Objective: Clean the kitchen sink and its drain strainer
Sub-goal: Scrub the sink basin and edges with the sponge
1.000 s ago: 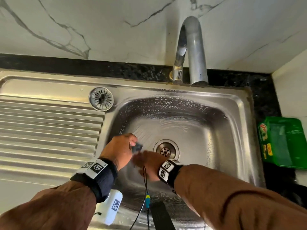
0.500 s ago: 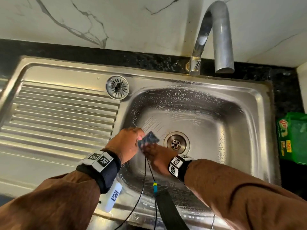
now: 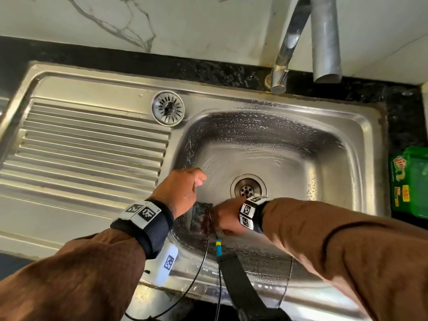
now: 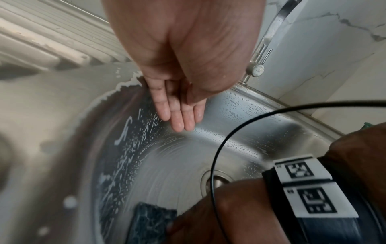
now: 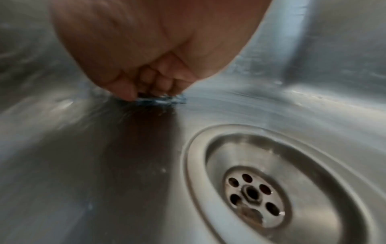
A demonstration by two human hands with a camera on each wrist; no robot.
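Steel all round: the sink (image 3: 361, 140) is set into a dark stone tabletop (image 3: 405, 107), its basin streaked with soapy foam on the back and left walls. The drain (image 3: 247, 189) sits open in the middle of the basin floor, its small holes showing. The strainer (image 3: 168, 108) lies out of the basin, on the flat steel at the back edge, just where the ribbed drainboard (image 3: 92, 144) ends. The right hand (image 3: 225, 216) reaches across the near side of the basin, fingers (image 5: 158, 82) curled down on a dark scouring pad (image 3: 200, 216) and pressing it against the basin floor just left of the drain. The left hand (image 3: 180, 193) hangs above the basin's left wall, its fingers (image 4: 179, 115) straight, loosely together and wet, holding nothing. A curved tap (image 3: 324, 38) rises at the back edge. A green packet of dish soap (image 3: 410, 179) rests on the tabletop at the right edge of the sink.
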